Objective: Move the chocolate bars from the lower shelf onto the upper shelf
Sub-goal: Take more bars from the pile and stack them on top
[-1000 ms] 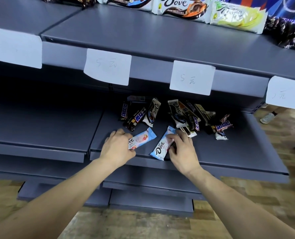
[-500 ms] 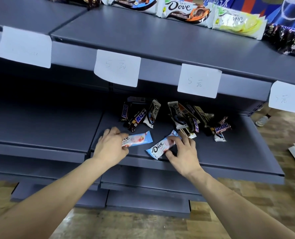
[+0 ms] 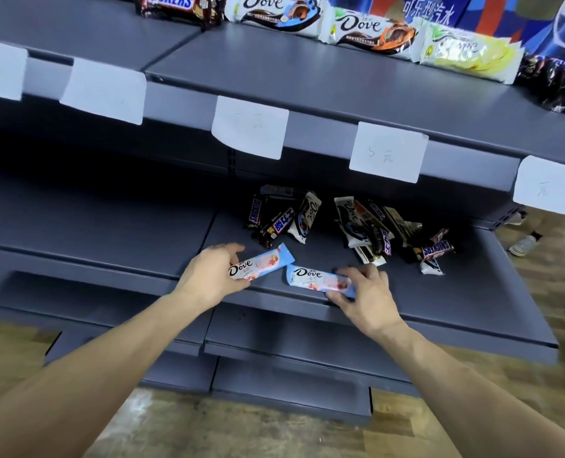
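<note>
Two pale-blue Dove bars lie near the lower shelf (image 3: pixel 472 292)'s front edge: left hand (image 3: pixel 208 276) pinches the left bar (image 3: pixel 261 264), right hand (image 3: pixel 363 292) pinches the right bar (image 3: pixel 317 279). Behind them, loose bars (image 3: pixel 367 223) are heaped toward the shelf's back. Paper tags (image 3: pixel 388 152) hang from the upper shelf (image 3: pixel 307 81)'s front edge; bars (image 3: pixel 370 31) line its back edge. Wood floor (image 3: pixel 241 431) shows below.

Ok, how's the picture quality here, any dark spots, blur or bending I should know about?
Head view: wide-angle bending curves the upper shelf edge; deep shadow under it hides the back of the lower shelf; handwriting on the paper price tags is faint; the pale blue Dove bars held by the left hand and right hand read clearly; edges look slightly soft.
</note>
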`<act>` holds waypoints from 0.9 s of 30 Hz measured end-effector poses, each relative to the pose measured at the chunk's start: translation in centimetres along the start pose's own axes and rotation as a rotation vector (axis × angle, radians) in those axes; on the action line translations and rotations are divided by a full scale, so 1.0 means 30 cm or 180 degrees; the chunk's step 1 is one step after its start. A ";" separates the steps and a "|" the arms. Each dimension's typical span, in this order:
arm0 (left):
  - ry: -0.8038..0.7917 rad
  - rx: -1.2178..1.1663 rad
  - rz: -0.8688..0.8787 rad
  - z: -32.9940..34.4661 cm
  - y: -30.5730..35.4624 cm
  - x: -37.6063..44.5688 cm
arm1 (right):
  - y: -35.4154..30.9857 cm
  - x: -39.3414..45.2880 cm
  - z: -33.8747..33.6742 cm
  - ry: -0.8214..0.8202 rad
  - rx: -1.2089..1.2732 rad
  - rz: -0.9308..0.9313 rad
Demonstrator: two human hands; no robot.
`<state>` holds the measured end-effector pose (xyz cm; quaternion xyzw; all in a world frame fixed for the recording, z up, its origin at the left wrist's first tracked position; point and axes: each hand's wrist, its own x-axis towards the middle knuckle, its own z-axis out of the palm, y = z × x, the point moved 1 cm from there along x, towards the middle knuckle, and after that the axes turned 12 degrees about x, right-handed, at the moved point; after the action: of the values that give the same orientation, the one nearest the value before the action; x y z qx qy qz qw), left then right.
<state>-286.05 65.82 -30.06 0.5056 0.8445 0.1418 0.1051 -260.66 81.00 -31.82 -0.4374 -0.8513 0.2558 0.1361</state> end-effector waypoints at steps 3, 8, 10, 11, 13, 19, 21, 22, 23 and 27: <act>0.0272 -0.0089 -0.0010 0.007 -0.010 -0.056 | 0.020 -0.049 -0.018 0.0174 0.0247 -0.0094; 0.0633 0.0167 0.0331 -0.008 0.033 -0.150 | 0.021 -0.148 -0.084 0.0502 0.0435 -0.0321; 0.0647 0.0266 0.0501 -0.020 0.068 -0.191 | 0.000 -0.186 -0.117 0.0590 0.0525 -0.0433; 0.0648 0.0324 0.0588 -0.028 0.087 -0.214 | -0.014 -0.207 -0.137 0.0634 0.0580 -0.0470; 0.0669 0.0398 0.0727 -0.048 0.127 -0.261 | -0.039 -0.246 -0.174 0.0722 0.0618 -0.0556; 0.0812 0.0252 0.0811 -0.133 0.242 -0.438 | -0.110 -0.358 -0.277 0.0940 0.0599 -0.0711; 0.0826 0.0286 0.0904 -0.159 0.280 -0.504 | -0.127 -0.393 -0.307 0.0987 0.0601 -0.0786; 0.0834 0.0316 0.0975 -0.170 0.297 -0.535 | -0.136 -0.411 -0.322 0.0998 0.0582 -0.0832; 0.0852 0.0340 0.1054 -0.183 0.314 -0.564 | -0.147 -0.428 -0.340 0.1020 0.0559 -0.0886; 0.1025 0.0428 0.1241 -0.260 0.382 -0.655 | -0.222 -0.499 -0.441 0.1215 0.0531 -0.1147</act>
<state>-269.95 52.55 -18.12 0.6355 0.7445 0.1815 -0.0938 -250.45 69.75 -17.23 -0.3065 -0.8503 0.2097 0.3729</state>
